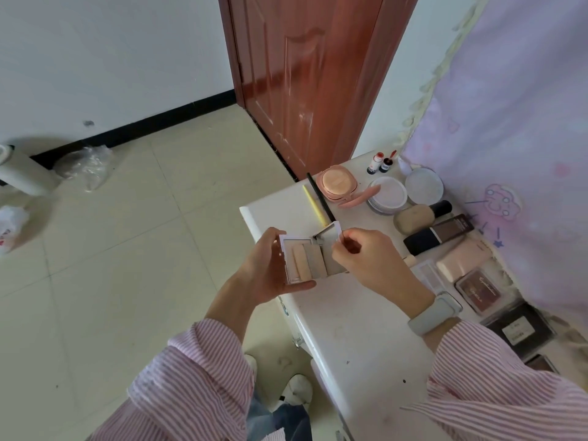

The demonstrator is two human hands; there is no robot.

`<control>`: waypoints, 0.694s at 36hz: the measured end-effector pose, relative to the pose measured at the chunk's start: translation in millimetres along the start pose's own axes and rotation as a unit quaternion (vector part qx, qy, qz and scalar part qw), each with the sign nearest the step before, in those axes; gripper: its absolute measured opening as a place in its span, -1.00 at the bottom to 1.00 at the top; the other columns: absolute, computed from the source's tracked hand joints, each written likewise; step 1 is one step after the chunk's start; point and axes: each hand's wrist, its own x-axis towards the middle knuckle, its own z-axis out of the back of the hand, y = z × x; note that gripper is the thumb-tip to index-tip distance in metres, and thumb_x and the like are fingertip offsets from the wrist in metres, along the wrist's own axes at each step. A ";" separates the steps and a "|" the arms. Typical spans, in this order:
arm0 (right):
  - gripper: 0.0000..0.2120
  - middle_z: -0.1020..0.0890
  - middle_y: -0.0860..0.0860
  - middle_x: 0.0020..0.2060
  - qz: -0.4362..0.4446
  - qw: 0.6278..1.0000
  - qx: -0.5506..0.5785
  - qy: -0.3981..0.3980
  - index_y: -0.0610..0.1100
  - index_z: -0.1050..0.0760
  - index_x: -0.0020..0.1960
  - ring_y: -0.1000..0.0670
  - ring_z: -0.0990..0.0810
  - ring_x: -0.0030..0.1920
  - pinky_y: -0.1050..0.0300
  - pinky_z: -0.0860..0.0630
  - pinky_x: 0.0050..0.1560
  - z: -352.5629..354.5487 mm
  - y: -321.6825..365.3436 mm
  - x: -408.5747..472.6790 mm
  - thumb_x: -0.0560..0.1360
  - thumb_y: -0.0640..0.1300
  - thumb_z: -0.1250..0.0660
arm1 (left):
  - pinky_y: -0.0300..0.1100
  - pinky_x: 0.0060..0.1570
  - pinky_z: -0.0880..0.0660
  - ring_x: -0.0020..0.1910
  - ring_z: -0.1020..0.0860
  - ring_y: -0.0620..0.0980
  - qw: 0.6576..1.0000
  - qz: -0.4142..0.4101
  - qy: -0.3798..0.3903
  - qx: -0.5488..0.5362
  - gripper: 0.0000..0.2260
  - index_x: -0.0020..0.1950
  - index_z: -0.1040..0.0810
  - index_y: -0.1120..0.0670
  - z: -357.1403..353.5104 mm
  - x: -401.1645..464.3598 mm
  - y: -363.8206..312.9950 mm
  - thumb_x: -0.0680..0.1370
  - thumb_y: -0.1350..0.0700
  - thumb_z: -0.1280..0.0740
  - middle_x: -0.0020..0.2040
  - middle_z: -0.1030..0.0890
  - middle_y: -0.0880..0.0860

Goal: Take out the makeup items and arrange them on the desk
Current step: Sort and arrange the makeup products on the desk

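A person in a pink-striped shirt stood at the corner of a white desk (pixel 334 313), holding one open palette (pixel 307 259) above its edge. The left hand (pixel 267 268) gripped the palette's base, fingers curled around its far side and thumb under its near corner. The right hand (pixel 366 259) pinched the raised lid near its top corner, fingers curled. A pale watch (pixel 434 316) sat on the right wrist.

On the desk beyond the hands lay two thin brushes (pixel 318 198), one yellow and one black, side by side. Next came one peach compact (pixel 337 183), then two round white powder cases (pixel 407 190), touching. Behind them stood two small red-capped bottles (pixel 378 163). Two foundation bottles (pixel 423 219) with black caps lay nearer, one beige, one dark. Along the lilac curtain (pixel 509 122) lay at least four flat palettes (pixel 477 291) in a row; the nearest was partly hidden by the sleeve.
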 end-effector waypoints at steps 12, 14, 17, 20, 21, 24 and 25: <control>-0.73 -0.54 -0.19 -0.41 -0.060 0.996 0.039 -0.050 -0.34 -0.48 -0.28 -0.15 -0.48 -0.33 0.08 -0.40 -0.28 2.5 11.6 18.0 0.46 -0.13 -0.28 | -0.11 0.37 -0.14 0.41 -0.15 0.03 0.774 -0.383 -0.226 0.450 -0.34 0.52 0.03 0.12 -23.4 18.0 13.9 0.56 -0.05 -0.24 0.46 -0.13 0.09; -0.74 -0.49 -0.04 -0.51 -0.069 0.995 0.049 -0.054 -0.29 -0.47 -0.33 0.00 -0.42 -0.40 0.18 -0.33 -0.34 4.2 8.3 17.9 0.46 -0.15 -0.28 | -0.11 0.35 -0.13 0.38 -0.16 0.06 0.748 -0.373 -0.228 0.499 -0.27 0.52 0.06 0.13 -16.6 25.2 14.3 0.53 -0.09 -0.27 0.45 -0.17 0.09; -0.69 -0.41 0.10 -0.65 -0.119 0.986 0.100 -0.062 -0.12 -0.38 -0.48 0.11 -0.39 -0.49 0.22 -0.47 -0.29 5.0 1.1 18.4 0.44 -0.17 -0.27 | -0.06 0.33 -0.16 0.37 -0.18 0.07 0.735 -0.317 -0.245 0.547 -0.17 0.52 0.06 0.12 -7.0 33.7 10.3 0.46 -0.26 -0.25 0.43 -0.23 0.06; -0.74 -0.45 0.10 -0.61 -0.157 0.975 0.148 -0.057 -0.15 -0.46 -0.43 0.03 -0.44 -0.41 -0.17 -0.58 -0.08 0.5 -3.1 17.5 0.43 -0.16 -0.27 | 0.02 0.31 -0.15 0.38 -0.18 0.08 0.709 -0.288 -0.264 0.587 -0.16 0.52 0.01 0.09 -2.8 35.1 7.4 0.42 -0.37 -0.16 0.41 -0.28 0.04; -0.77 -0.49 0.04 -0.55 -0.161 0.973 0.157 -0.057 -0.21 -0.50 -0.38 -0.01 -0.47 -0.39 -0.21 -0.57 -0.08 -2.0 -2.5 17.0 0.43 -0.16 -0.27 | 0.02 0.30 -0.15 0.38 -0.18 0.08 0.707 -0.293 -0.264 0.587 -0.17 0.51 0.00 0.08 -2.3 34.8 6.5 0.43 -0.37 -0.15 0.41 -0.29 0.05; -0.77 -0.52 -0.17 -0.44 -0.170 0.965 0.183 -0.080 -0.31 -0.50 -0.31 -0.15 -0.49 -0.34 -0.24 -0.56 -0.08 -10.9 0.5 15.8 0.44 -0.17 -0.27 | 0.01 0.31 -0.14 0.38 -0.18 0.08 0.705 -0.303 -0.260 0.586 -0.16 0.51 0.02 0.09 -3.3 34.1 2.8 0.43 -0.35 -0.20 0.41 -0.28 0.04; -0.76 -0.49 -0.14 -0.46 -0.172 0.962 0.192 -0.088 -0.31 -0.48 -0.33 -0.13 -0.46 -0.35 -0.21 -0.56 -0.09 -13.5 1.2 15.7 0.44 -0.18 -0.27 | 0.02 0.33 -0.13 0.38 -0.17 0.08 0.704 -0.301 -0.255 0.590 -0.15 0.52 0.04 0.09 -3.5 34.7 1.8 0.42 -0.34 -0.21 0.43 -0.25 0.03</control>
